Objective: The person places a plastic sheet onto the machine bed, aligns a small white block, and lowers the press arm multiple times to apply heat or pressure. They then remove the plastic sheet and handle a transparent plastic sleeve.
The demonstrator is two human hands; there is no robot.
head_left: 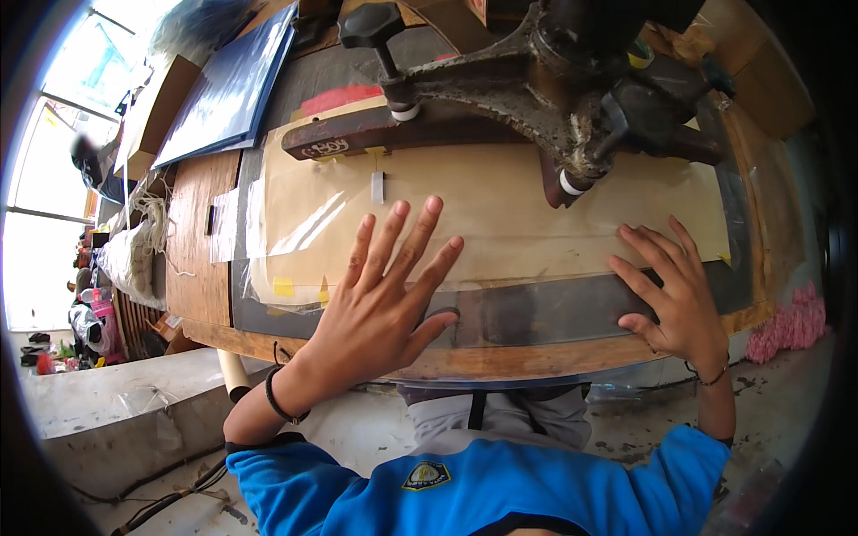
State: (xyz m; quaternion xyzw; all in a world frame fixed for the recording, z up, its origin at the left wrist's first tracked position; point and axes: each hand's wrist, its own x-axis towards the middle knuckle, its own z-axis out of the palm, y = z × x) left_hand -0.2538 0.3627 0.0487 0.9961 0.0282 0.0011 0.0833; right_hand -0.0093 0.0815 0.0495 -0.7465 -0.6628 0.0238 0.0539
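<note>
Sheeting (pixel 500 210), tan and broad, lies flat on the bench (pixel 500 363), reaching from beneath the fingers of both hands to well ahead of them. The left hand (pixel 384 290) is palm down, its fingers long and slightly parted, its thumb held out, gripping nothing. The right hand (pixel 666 286) is spread over the sheeting's right part, fingers a little bent, likewise holding nothing. Whether either presses down or hovers, I cannot tell.

Clear film (pixel 234 214) catches glare left of the left hand, and a yellow tape piece (pixel 283 286) sits just left of its wrist side. A small grey strip (pixel 377 188) lies just ahead of its fingertips. Between the hands, nearer the body, shows a dark grey mat (pixel 509 313). Ahead of both stands a cast-metal clamp bracket (pixel 487 89) with a black knob (pixel 371 27), mounted over a dark reddish-brown bar (pixel 349 136). Pink cord (pixel 791 326) hangs bundled right of the right hand.
</note>
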